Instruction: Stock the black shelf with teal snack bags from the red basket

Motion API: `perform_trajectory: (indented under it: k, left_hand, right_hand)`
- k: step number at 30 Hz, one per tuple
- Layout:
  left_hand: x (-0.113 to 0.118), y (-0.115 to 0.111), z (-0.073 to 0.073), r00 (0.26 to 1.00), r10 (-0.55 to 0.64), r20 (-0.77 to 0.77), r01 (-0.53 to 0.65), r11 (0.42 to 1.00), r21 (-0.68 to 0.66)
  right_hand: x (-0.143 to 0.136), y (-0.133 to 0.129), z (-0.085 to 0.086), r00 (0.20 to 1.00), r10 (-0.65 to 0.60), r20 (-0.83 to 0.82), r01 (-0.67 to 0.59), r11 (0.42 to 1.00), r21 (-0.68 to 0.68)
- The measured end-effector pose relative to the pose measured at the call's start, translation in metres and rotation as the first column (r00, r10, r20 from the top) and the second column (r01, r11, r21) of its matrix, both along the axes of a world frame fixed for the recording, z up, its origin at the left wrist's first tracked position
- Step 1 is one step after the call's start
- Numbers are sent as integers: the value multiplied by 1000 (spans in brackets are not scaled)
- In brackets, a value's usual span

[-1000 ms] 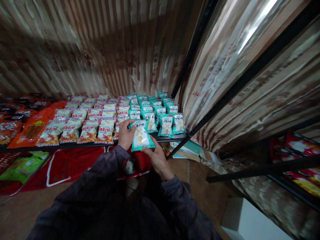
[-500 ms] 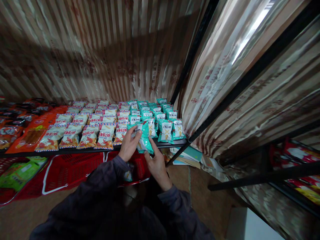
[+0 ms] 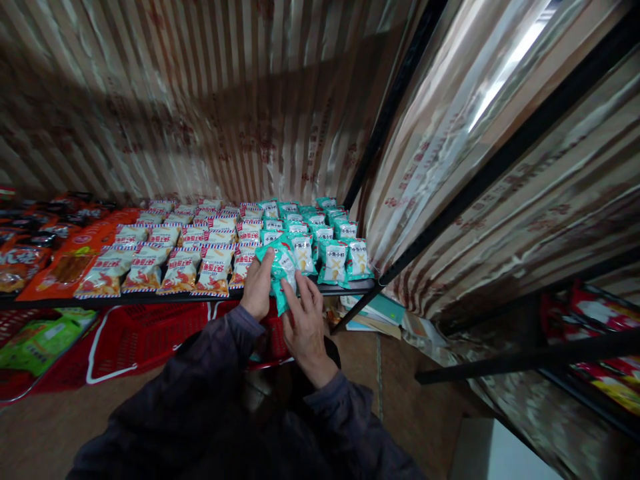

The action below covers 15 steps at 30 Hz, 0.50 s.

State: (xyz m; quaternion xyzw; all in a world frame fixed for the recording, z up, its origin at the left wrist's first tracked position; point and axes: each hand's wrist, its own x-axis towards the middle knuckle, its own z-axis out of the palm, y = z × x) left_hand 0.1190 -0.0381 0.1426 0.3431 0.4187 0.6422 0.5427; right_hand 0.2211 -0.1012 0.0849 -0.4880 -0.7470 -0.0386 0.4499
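A teal snack bag [image 3: 283, 263] is held tilted between my two hands, in front of the shelf's front edge. My left hand [image 3: 258, 285] grips its left side, thumb on top. On its lower right side lie the fingers of my right hand [image 3: 306, 323], closed on the bag. Just behind it, rows of teal and white bags [image 3: 333, 261] stand on the black shelf [image 3: 345, 289]. To their left are rows of white bags with red print [image 3: 215, 268]. The underside of the held bag is hidden.
Orange packs [image 3: 75, 257] lie at the shelf's left. Red baskets [image 3: 150, 337] sit below, one with green packs [image 3: 43, 343]. Black posts [image 3: 465, 193] slant at right, before a striped curtain [image 3: 200, 100]. Another shelf with red packs [image 3: 607, 313] is at far right.
The held bag has turned to a more upright tilt. My right hand has shifted slightly left and down, its fingers now further over the bag. The view has moved slightly.
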Motion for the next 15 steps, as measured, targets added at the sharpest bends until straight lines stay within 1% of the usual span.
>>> perform_trajectory:
  k: [3, 5, 7, 9, 10, 11, 12, 13, 15]
  left_hand:
    - [-5, 6, -8, 998, 68, -2, -68, 997, -42]
    - [-8, 11, -15, 998, 64, 25, -62, 996, -65]
    - [-11, 14, -20, 998, 25, 61, -20, 996, -85]
    - [-14, 15, -23, 997, -24, 79, 31, 995, -92]
    - [-15, 15, -24, 996, -41, 76, 48, 995, -92]
    - [-16, 14, -25, 996, -46, 71, 52, 995, -89]
    - [-17, 14, -25, 997, -42, 65, 48, 995, -83]
    - [-17, 13, -25, 998, -33, 62, 37, 996, -78]
    - [-17, 13, -26, 998, -11, 68, 16, 997, -79]
  right_hand:
    - [-1, -2, 3, 992, 108, -68, -110, 994, -28]
    - [0, -3, 6, 975, 150, -164, -161, 985, -55]
    - [3, 0, 8, 950, 115, -291, -146, 985, -88]
    - [4, 5, 7, 894, 30, -448, -110, 982, -152]
    - [5, 8, 6, 840, -6, -542, -120, 973, -197]
    - [5, 12, 4, 765, -37, -643, -158, 957, -243]
    - [4, 15, 2, 666, -66, -743, -225, 932, -284]
    - [4, 17, 1, 550, -97, -830, -314, 896, -313]
    - [2, 19, 0, 325, -171, -930, -498, 805, -322]
